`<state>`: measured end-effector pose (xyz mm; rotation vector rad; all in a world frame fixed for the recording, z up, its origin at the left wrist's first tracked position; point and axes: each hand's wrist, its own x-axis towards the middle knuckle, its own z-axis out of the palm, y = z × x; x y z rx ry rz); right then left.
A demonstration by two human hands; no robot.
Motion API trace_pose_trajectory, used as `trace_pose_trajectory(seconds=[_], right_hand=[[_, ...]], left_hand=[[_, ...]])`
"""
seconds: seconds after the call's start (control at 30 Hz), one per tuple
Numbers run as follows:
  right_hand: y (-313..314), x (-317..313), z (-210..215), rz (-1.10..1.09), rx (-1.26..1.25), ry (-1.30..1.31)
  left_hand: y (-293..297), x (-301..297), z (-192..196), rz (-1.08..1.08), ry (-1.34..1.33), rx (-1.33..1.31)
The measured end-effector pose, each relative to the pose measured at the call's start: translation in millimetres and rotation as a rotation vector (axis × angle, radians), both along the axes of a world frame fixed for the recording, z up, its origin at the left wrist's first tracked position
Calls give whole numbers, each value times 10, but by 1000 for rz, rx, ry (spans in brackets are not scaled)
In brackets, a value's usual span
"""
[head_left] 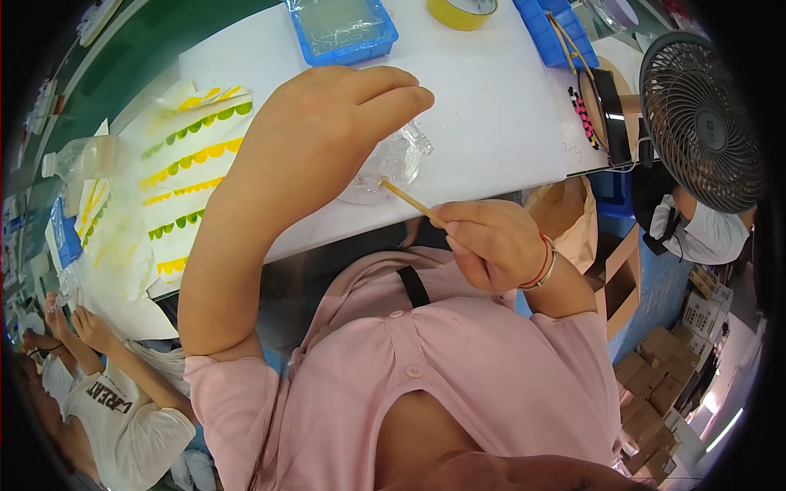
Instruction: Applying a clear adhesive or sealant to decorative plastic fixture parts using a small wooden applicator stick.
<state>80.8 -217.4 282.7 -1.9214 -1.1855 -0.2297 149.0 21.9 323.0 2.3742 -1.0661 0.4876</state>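
Note:
My left hand (344,123) arches over the white tabletop, its fingers bent to the right and its thumb hidden. Under the palm and fingers is a clear, shiny plastic piece (403,159), which this hand seems to grip; the contact is out of sight. A thin tan wooden stick (412,201) is pinched between the thumb and fingers of my right hand (491,244), near the table's front edge. The stick slants up to the left, and its tip meets the lower part of the clear piece. A red cord and a bangle circle my right wrist.
At the back stand a blue tray (348,53) of clear plastic, a yellow tape roll (463,12) and a blue bin (565,37). A black fan (700,123) is at right. Patterned cloth (192,172) and a clear bottle (86,159) lie left. Other people sit on both sides.

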Motion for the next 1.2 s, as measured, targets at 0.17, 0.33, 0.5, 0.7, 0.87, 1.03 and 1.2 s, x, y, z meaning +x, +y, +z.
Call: trace_pose_trajectory(seconds=[0.17, 0.33, 0.5, 0.7, 0.87, 1.03, 1.2], right_hand=[[36, -20, -53, 52, -56, -146], [-155, -117, 3, 6, -48, 52], [-292, -194, 170, -68, 175, 28], [-502, -113, 177, -108, 862, 387], [-521, 257, -225, -164, 1214, 577], [-387, 439, -487, -310, 1302, 936], [-315, 514, -649, -326, 1346, 1067]], left_hand=[[39, 15, 21, 14, 56, 23], [52, 90, 9, -47, 21, 154], [155, 114, 142, -84, 5, 219], [385, -56, 521, -111, -74, 159], [780, -182, 785, 174, -123, 11], [1202, 175, 821, 751, 251, -154], [1587, 1124, 662, 862, 142, -182]])
